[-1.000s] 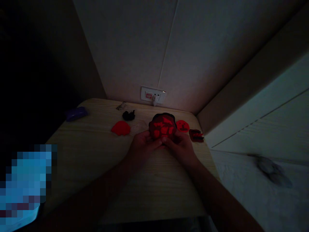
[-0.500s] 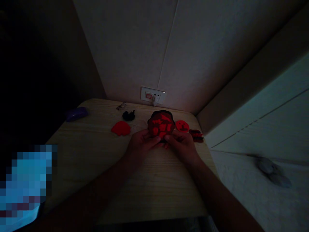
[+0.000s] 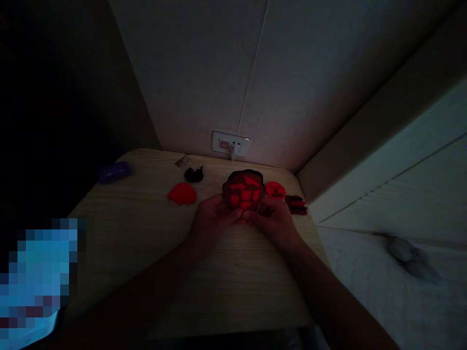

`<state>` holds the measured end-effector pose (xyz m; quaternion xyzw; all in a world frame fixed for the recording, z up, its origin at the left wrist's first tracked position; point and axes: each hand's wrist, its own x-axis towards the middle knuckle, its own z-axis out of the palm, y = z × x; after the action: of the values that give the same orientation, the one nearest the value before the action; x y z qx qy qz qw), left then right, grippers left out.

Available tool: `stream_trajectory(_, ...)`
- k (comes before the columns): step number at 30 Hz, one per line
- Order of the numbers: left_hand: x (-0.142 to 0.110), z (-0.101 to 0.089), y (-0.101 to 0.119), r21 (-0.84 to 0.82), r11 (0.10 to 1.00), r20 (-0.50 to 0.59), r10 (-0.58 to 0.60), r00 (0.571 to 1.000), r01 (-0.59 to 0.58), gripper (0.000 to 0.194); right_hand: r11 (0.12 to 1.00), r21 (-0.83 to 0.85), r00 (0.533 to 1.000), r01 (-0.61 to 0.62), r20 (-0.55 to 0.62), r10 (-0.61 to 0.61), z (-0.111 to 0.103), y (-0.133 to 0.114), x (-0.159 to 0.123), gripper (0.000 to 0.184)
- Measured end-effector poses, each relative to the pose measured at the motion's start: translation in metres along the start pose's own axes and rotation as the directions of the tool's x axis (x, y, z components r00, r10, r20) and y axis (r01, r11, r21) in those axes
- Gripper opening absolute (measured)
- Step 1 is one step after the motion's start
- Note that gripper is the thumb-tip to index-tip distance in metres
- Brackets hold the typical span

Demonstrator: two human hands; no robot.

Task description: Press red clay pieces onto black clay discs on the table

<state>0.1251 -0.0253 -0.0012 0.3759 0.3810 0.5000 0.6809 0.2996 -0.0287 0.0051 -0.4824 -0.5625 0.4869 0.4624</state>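
A round, flat disc [image 3: 245,189], which looks like modelling clay, has bright red patches on dark red and a black rim. My left hand [image 3: 210,216] is closed on its lower left edge. At the lower right edge my right hand [image 3: 273,216] grips it, the two thumbs nearly touching at the bottom. Fingers behind the disc are mostly hidden. Left of the hands lies a flat red piece [image 3: 181,193], with a black lump [image 3: 194,174] behind it. To the right are a red round piece [image 3: 275,190] with dark marks and a striped dark and red piece [image 3: 296,204].
The pale wooden tabletop [image 3: 204,291] meets a wall with a socket plate [image 3: 231,144] and a plug in it. A purple packet-like object [image 3: 115,172] lies at the far left edge. A lit, blurred-out screen [image 3: 40,282] is at lower left. The room is dim.
My right thumb has slid left along the disc's bottom edge, close to the left thumb. The disc's top edge sits slightly lower, showing more black rim. Other pieces stay put.
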Motion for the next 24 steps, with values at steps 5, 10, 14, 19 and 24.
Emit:
stream_trajectory(5,0.001,-0.0016,0.0011,0.0,1.0,-0.016,0.018,1.0,-0.018,0.034,0.988,0.13,0.996,-0.085,0.051,0.079,-0.0023,0.0005,0.0006,0.029)
stream_trajectory(10,0.0034,-0.005,0.0017,0.065,0.995,-0.048,0.081,0.996,-0.078,0.029,0.966,0.192,0.984,-0.175,0.06,0.167,-0.0032,0.006,0.0002,0.036)
stream_trajectory(14,0.004,-0.0081,0.0026,0.071,0.994,-0.084,0.091,0.992,-0.085,0.029,0.956,0.224,0.982,-0.188,0.011,0.19,-0.002,0.0089,0.0005,0.043)
stream_trajectory(19,0.0046,-0.0089,0.0017,-0.001,0.998,-0.096,0.056,0.994,-0.056,0.028,0.952,0.231,0.975,-0.202,-0.041,0.217,0.0006,0.0053,0.0006,0.038)
stream_trajectory(24,0.0057,-0.0082,0.0,0.039,0.996,-0.095,0.088,0.992,-0.084,0.033,0.954,0.232,0.972,-0.192,-0.088,0.217,0.0025,0.0046,0.0008,0.035)
